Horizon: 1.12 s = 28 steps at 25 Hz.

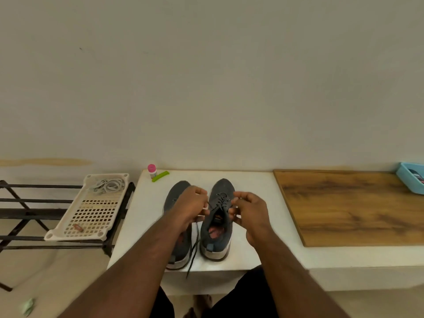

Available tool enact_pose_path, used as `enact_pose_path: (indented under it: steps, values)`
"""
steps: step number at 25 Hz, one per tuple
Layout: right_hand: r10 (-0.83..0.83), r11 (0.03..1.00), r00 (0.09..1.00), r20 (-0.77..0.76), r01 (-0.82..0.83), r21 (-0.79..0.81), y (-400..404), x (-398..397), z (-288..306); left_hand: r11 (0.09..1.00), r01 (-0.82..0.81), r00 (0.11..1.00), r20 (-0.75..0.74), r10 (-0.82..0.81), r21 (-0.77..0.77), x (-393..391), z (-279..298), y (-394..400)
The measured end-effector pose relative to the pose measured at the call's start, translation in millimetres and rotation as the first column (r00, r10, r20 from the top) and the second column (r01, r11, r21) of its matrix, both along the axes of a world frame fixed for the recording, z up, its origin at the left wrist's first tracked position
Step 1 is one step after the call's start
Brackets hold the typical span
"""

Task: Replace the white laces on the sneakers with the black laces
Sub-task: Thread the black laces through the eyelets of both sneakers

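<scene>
Two dark grey sneakers stand side by side on a white ledge (146,221), toes toward the wall. The right sneaker (218,239) has a black lace (222,200) threaded through its eyelets. My left hand (191,206) pinches one end of that lace over the left sneaker (176,191); a loose black tail (193,251) hangs past the ledge's front edge. My right hand (249,212) pinches the other lace end at the right sneaker's top eyelets. White laces (107,185) lie bunched in a cream perforated tray (91,216) to the left.
The tray rests on a black metal rack (27,214). A pink-capped bottle (152,170) and a green stick (160,176) sit at the ledge's back. A wooden board (348,207) covers the ledge to the right, with a blue bin (411,181) at the far right.
</scene>
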State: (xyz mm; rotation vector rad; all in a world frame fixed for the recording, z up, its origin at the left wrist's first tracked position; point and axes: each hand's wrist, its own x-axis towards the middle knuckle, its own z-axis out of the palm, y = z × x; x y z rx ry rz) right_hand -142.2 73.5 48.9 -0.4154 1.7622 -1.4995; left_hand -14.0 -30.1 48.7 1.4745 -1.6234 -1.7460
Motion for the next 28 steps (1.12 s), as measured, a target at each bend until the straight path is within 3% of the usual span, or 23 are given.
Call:
enact_pose_path:
  steps: [3,9,11,13,18,23,28]
  values:
    - [0.037,0.992,0.999,0.030,-0.033,-0.119,-7.3,6.6,47.7,0.995,-0.027,0.970,-0.240,0.048,0.091,7.2,34.8,-0.3]
    - [0.162,0.949,0.979,0.126,-0.120,-0.293,-16.3,10.7,118.7,0.994,0.003,0.889,-0.456,0.048,0.112,13.7,105.7,4.8]
    - [0.201,0.932,0.978,0.053,-0.175,-0.317,-15.2,5.9,132.3,0.993,0.018,0.861,-0.506,0.044,0.117,16.7,120.8,4.1]
    - [0.187,0.938,0.977,-0.105,-0.209,-0.276,-14.2,3.5,136.9,0.998,0.030,0.868,-0.497,0.002,0.057,18.3,129.2,4.8]
    - [0.012,0.969,0.901,-0.433,-0.117,-0.217,-26.6,3.7,130.6,0.957,-0.039,0.938,-0.340,-0.064,-0.287,7.8,133.6,12.0]
    - [-0.116,0.958,0.860,-0.497,-0.036,-0.286,-39.7,3.0,129.5,0.890,-0.074,0.964,-0.262,-0.053,-0.450,-9.4,145.7,9.7]
    - [-0.144,0.949,0.828,-0.542,-0.040,-0.313,-47.3,3.3,130.8,0.898,-0.047,0.955,-0.283,-0.088,-0.438,-22.0,159.0,2.9]
